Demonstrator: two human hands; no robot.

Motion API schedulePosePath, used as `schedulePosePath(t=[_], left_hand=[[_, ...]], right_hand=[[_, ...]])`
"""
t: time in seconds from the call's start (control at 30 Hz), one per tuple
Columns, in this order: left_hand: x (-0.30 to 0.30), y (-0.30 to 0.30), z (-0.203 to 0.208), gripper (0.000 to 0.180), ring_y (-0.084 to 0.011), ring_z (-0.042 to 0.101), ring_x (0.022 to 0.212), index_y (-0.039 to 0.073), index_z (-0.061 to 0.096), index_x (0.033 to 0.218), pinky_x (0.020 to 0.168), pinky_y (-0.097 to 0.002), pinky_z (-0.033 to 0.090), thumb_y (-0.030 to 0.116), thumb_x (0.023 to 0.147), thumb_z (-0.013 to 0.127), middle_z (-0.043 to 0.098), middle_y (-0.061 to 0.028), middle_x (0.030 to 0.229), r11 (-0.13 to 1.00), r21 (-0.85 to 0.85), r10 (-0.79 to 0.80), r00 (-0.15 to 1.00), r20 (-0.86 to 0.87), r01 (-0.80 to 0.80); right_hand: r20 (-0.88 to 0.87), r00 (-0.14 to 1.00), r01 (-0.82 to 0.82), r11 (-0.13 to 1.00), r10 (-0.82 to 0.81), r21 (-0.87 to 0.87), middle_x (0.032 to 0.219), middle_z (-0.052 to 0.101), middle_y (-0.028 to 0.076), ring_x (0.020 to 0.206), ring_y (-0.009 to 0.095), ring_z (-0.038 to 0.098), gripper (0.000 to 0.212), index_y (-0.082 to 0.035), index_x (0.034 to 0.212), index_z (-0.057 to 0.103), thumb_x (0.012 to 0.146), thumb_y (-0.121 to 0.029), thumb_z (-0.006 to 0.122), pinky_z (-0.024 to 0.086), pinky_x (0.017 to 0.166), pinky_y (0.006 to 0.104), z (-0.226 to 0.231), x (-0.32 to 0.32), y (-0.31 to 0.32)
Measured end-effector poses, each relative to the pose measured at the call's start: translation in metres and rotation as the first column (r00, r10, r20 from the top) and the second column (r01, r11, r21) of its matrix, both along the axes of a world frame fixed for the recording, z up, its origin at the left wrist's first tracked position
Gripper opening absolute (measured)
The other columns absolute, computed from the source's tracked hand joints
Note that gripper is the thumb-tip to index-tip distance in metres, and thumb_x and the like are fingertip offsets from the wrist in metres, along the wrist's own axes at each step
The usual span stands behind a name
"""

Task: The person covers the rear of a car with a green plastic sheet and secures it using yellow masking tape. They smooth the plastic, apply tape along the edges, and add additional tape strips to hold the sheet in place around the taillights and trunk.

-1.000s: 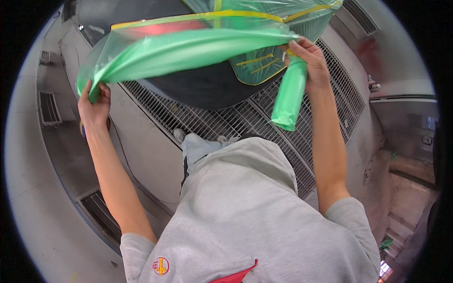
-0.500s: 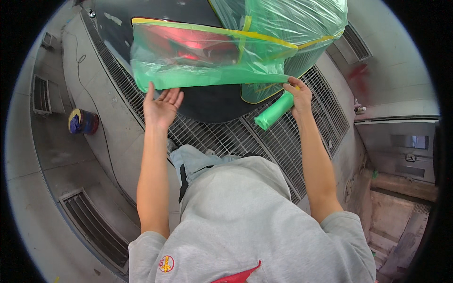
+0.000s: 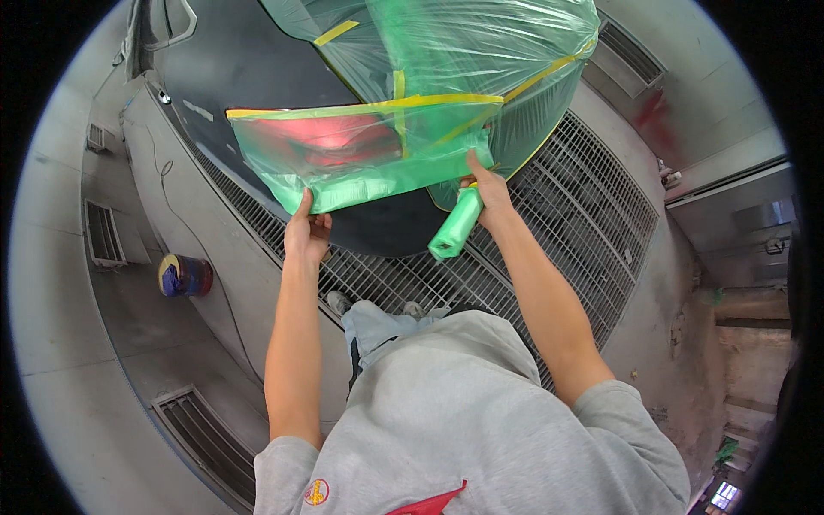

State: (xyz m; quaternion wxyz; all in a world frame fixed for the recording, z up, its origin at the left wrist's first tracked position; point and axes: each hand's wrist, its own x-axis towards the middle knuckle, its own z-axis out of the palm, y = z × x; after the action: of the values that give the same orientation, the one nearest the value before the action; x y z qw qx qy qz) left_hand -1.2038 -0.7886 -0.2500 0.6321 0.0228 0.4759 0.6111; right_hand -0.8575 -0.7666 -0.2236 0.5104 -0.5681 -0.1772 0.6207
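Observation:
A strip of green masking film hangs from yellow tape over a red tail light on a dark car body. My left hand pinches the strip's lower left corner, thumb on top and fingers curled beneath. At the strip's right end, my right hand grips a roll of green masking film, with its thumb up against the film. The roll slants down toward me. More clear-green film covers the car part at the upper right.
Metal floor grating runs under and beside the car. On the left stand a paint bucket and a thin cable along the floor. Wall vents line the left side; a grey door is at the right.
My left hand has gone from open beneath the film to pinching its corner. My right hand and the roll have shifted left and slightly down in view. The view has also moved.

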Motion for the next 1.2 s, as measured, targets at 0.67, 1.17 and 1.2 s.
schedulePosePath(t=[0.67,1.17,1.2], left_hand=[[-0.039,-0.003,-0.003,0.04,-0.0173,0.066,0.104,0.005,0.06,0.136,0.09,-0.0371,0.055,0.007,0.098,0.071,0.069,-0.003,0.127,0.938,0.325,-0.01,0.951,-0.308,0.116],[-0.022,0.028,-0.042,0.029,-0.0082,0.056,0.054,0.005,0.07,0.084,0.05,-0.022,0.043,0.03,0.097,0.078,0.071,-0.0056,0.076,0.712,0.683,0.292,0.818,-0.496,0.16],[-0.022,0.036,-0.043,0.026,-0.0083,0.058,0.056,0.005,0.07,0.086,0.052,-0.022,0.045,0.027,0.097,0.078,0.071,-0.0051,0.077,0.671,0.728,0.354,0.801,-0.483,0.143]], right_hand=[[0.102,0.992,-0.094,0.959,0.069,0.266,0.083,0.067,0.004,0.067,0.014,0.063,0.018,0.0,0.104,0.072,0.096,-0.016,0.076,0.053,0.061,0.0312,0.0,0.022,-0.014],[0.515,0.855,-0.281,0.779,-0.062,0.561,0.069,0.063,-0.002,0.059,0.005,0.055,0.028,-0.006,0.088,0.07,0.092,-0.032,0.082,0.043,0.054,0.022,-0.033,0.03,0.016],[0.527,0.847,-0.314,0.733,-0.072,0.604,0.069,0.064,-0.001,0.058,0.005,0.055,0.029,-0.006,0.088,0.07,0.092,-0.032,0.082,0.043,0.053,0.0217,-0.031,0.03,0.015]])
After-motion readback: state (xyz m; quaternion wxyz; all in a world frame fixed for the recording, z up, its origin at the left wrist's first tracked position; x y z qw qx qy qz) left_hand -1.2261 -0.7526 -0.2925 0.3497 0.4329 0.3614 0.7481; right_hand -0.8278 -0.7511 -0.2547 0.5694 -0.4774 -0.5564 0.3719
